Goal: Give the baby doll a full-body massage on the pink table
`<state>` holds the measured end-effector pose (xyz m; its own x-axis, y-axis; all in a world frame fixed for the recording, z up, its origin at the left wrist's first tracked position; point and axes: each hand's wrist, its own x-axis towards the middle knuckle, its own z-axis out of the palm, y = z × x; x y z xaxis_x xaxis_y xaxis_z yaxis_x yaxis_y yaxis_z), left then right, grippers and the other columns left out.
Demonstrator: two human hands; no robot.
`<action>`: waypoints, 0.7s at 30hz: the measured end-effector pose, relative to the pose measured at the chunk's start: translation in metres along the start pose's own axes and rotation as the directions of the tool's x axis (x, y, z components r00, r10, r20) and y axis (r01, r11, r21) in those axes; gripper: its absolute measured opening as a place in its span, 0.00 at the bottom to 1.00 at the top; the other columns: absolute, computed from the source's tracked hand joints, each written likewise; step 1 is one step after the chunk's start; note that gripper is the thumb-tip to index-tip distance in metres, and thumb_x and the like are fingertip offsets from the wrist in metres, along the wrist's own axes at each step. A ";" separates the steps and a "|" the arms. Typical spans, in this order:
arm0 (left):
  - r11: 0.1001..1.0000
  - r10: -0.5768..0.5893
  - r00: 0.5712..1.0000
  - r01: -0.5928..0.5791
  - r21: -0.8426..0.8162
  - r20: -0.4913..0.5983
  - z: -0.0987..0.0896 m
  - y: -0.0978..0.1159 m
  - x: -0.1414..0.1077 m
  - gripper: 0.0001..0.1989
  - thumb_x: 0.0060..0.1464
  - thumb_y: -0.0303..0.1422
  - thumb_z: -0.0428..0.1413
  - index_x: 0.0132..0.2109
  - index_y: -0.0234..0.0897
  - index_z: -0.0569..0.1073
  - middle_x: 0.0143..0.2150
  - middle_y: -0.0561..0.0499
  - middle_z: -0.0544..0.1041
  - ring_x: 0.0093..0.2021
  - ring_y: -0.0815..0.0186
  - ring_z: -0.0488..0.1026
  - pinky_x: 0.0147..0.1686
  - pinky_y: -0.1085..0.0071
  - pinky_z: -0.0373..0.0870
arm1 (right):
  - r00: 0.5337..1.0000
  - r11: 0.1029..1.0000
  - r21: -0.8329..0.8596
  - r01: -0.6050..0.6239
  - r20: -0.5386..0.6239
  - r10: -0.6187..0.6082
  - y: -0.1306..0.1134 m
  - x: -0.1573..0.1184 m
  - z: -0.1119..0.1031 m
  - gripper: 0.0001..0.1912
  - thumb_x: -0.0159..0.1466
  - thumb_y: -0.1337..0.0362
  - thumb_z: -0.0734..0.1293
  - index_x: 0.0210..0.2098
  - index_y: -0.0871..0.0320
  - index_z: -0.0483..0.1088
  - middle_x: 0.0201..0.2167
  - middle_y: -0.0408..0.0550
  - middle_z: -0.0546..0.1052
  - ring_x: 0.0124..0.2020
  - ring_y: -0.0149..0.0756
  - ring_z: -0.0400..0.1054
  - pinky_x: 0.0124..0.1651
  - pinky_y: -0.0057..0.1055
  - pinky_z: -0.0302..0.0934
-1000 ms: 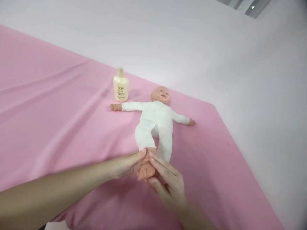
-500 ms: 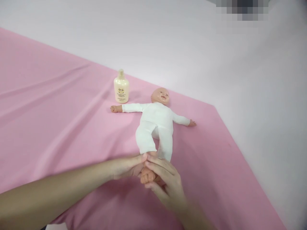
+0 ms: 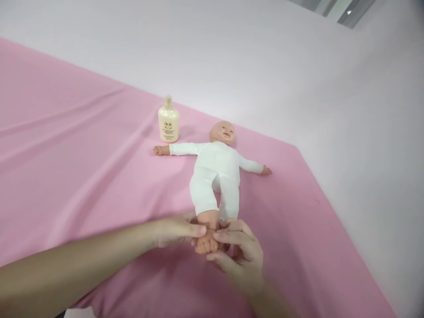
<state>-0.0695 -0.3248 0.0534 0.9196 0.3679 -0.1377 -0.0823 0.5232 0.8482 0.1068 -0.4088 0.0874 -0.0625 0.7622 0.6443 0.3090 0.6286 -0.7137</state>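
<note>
A baby doll [image 3: 217, 161] in a white suit lies on its back, head away from me and arms spread. My left hand [image 3: 179, 230] is wrapped round the ankle of the doll's leg at the left, thumb on top and the other fingers hidden beneath. The doll's bare foot [image 3: 207, 245] points toward me. At the right of that foot, my right hand [image 3: 240, 256] grips its side between the thumb and fingers. The doll's other foot is mostly hidden behind my right hand.
A cream pump bottle [image 3: 168, 126] stands upright beside the doll's outstretched arm at the left. The pink cloth [image 3: 109, 176] has folds at the left and ends in a corner at the right. Grey slats show at the top right.
My right hand's fingers have drawn back to the right from the top of the foot, uncovering the ankle. My left thumb has moved slightly nearer the toes.
</note>
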 end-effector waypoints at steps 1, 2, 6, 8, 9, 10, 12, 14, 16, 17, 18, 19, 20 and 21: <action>1.000 0.004 1.000 -0.004 -0.012 -0.029 0.000 0.000 0.000 0.31 0.48 0.56 0.65 0.46 0.33 0.75 0.43 0.43 0.79 0.42 0.60 0.76 0.41 0.66 0.70 | 1.000 1.000 0.006 -0.025 -0.003 0.025 0.000 0.000 0.000 0.07 0.65 0.59 0.72 0.44 0.46 0.75 0.26 0.39 0.74 0.29 0.32 0.71 0.33 0.29 0.70; 1.000 0.008 0.999 -0.010 -0.024 -0.047 0.001 0.001 0.000 0.32 0.49 0.56 0.64 0.48 0.33 0.74 0.44 0.42 0.79 0.44 0.58 0.76 0.43 0.64 0.71 | 0.998 0.999 0.002 -0.055 0.010 0.055 -0.001 -0.001 0.000 0.06 0.66 0.60 0.71 0.43 0.46 0.74 0.25 0.38 0.72 0.28 0.31 0.69 0.32 0.28 0.68; 0.999 0.029 0.999 -0.030 -0.035 -0.036 0.002 0.001 0.000 0.29 0.51 0.54 0.63 0.48 0.33 0.74 0.43 0.44 0.79 0.45 0.57 0.76 0.44 0.63 0.71 | 0.984 0.986 -0.096 -0.136 0.103 0.145 -0.002 0.000 0.000 0.07 0.64 0.59 0.72 0.42 0.48 0.73 0.24 0.38 0.70 0.25 0.30 0.65 0.28 0.27 0.63; 0.999 0.038 0.999 -0.039 -0.035 -0.028 0.002 0.002 0.000 0.28 0.53 0.52 0.63 0.50 0.34 0.74 0.43 0.44 0.79 0.44 0.58 0.76 0.44 0.64 0.71 | 0.980 0.981 -0.142 -0.133 0.131 0.151 -0.001 0.001 0.000 0.09 0.63 0.56 0.72 0.41 0.48 0.73 0.22 0.37 0.67 0.25 0.31 0.63 0.28 0.27 0.62; 0.998 0.047 0.999 -0.048 -0.039 -0.024 0.002 0.002 0.000 0.27 0.53 0.51 0.63 0.51 0.34 0.74 0.43 0.45 0.79 0.44 0.59 0.77 0.44 0.64 0.71 | 0.979 0.980 -0.152 -0.125 0.140 0.146 -0.001 0.002 0.000 0.09 0.63 0.55 0.72 0.41 0.48 0.72 0.20 0.36 0.66 0.25 0.31 0.63 0.30 0.28 0.62; 0.997 0.055 0.998 -0.056 -0.047 -0.020 0.002 0.002 0.000 0.27 0.54 0.50 0.63 0.52 0.34 0.74 0.43 0.45 0.79 0.44 0.59 0.77 0.45 0.64 0.71 | 0.979 0.981 -0.157 -0.116 0.148 0.139 -0.001 0.002 0.001 0.10 0.64 0.54 0.72 0.41 0.47 0.72 0.20 0.35 0.65 0.25 0.31 0.63 0.33 0.30 0.64; 0.996 0.061 0.998 -0.062 -0.064 -0.017 0.004 0.004 -0.001 0.27 0.54 0.49 0.63 0.52 0.34 0.75 0.43 0.45 0.80 0.44 0.59 0.77 0.46 0.64 0.71 | 0.981 0.984 -0.153 -0.096 0.152 0.119 0.000 0.002 0.002 0.11 0.64 0.54 0.72 0.43 0.47 0.70 0.20 0.33 0.66 0.25 0.30 0.65 0.45 0.35 0.66; 0.995 0.054 0.998 -0.055 -0.083 -0.021 0.007 0.007 -0.002 0.27 0.55 0.49 0.63 0.53 0.35 0.75 0.46 0.45 0.80 0.47 0.58 0.76 0.47 0.64 0.71 | 0.983 0.984 -0.152 -0.090 0.147 0.113 0.001 0.001 0.003 0.13 0.64 0.55 0.72 0.46 0.46 0.69 0.22 0.32 0.69 0.25 0.29 0.66 0.56 0.40 0.62; 0.995 0.049 0.998 -0.052 -0.080 -0.036 0.009 0.009 -0.004 0.28 0.54 0.51 0.63 0.53 0.36 0.75 0.47 0.46 0.79 0.48 0.58 0.76 0.43 0.67 0.71 | 0.983 0.982 -0.160 -0.097 0.140 0.120 0.002 0.000 0.003 0.15 0.63 0.56 0.72 0.48 0.46 0.69 0.27 0.34 0.73 0.28 0.30 0.69 0.59 0.39 0.61; 0.996 0.053 0.997 -0.057 -0.066 -0.060 0.010 0.010 -0.004 0.28 0.53 0.52 0.63 0.53 0.37 0.75 0.45 0.47 0.80 0.45 0.60 0.76 0.39 0.69 0.70 | 0.983 0.982 -0.163 -0.099 0.135 0.122 0.002 -0.001 0.003 0.16 0.63 0.56 0.73 0.49 0.46 0.69 0.30 0.36 0.75 0.31 0.31 0.71 0.58 0.38 0.62; 0.997 0.060 0.994 -0.064 -0.046 -0.089 0.010 0.010 -0.004 0.30 0.52 0.54 0.64 0.53 0.37 0.75 0.43 0.49 0.79 0.40 0.63 0.76 0.34 0.72 0.68 | 0.984 0.981 -0.166 -0.103 0.127 0.125 0.002 -0.001 0.003 0.17 0.63 0.56 0.73 0.50 0.46 0.69 0.33 0.38 0.77 0.35 0.33 0.72 0.57 0.36 0.63; 0.997 0.065 0.991 -0.068 -0.022 -0.113 0.009 0.009 -0.004 0.31 0.51 0.55 0.64 0.53 0.37 0.75 0.40 0.50 0.79 0.35 0.66 0.74 0.28 0.75 0.64 | 0.985 0.980 -0.169 -0.110 0.115 0.130 0.002 -0.002 0.002 0.18 0.62 0.56 0.73 0.50 0.46 0.69 0.36 0.39 0.78 0.39 0.34 0.73 0.56 0.35 0.64; 0.998 0.067 0.990 -0.068 -0.003 -0.123 0.007 0.008 -0.003 0.33 0.49 0.56 0.64 0.53 0.37 0.75 0.37 0.51 0.78 0.31 0.69 0.72 0.24 0.76 0.59 | 0.986 0.979 -0.168 -0.117 0.102 0.135 0.002 -0.002 0.001 0.18 0.62 0.56 0.73 0.51 0.46 0.69 0.38 0.40 0.79 0.42 0.36 0.73 0.54 0.34 0.65; 0.998 0.068 0.990 -0.068 0.008 -0.120 0.006 0.007 -0.002 0.34 0.49 0.57 0.64 0.53 0.36 0.74 0.34 0.51 0.77 0.27 0.72 0.69 0.22 0.76 0.56 | 0.985 0.978 -0.167 -0.128 0.091 0.144 0.002 -0.002 0.000 0.19 0.62 0.56 0.73 0.51 0.46 0.69 0.40 0.41 0.79 0.43 0.37 0.73 0.53 0.33 0.66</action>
<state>-0.0697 -0.3264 0.0625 0.8593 0.4920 -0.1398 -0.1415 0.4913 0.8594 0.1074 -0.4095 0.0849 -0.1035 0.8559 0.5066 0.4687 0.4913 -0.7342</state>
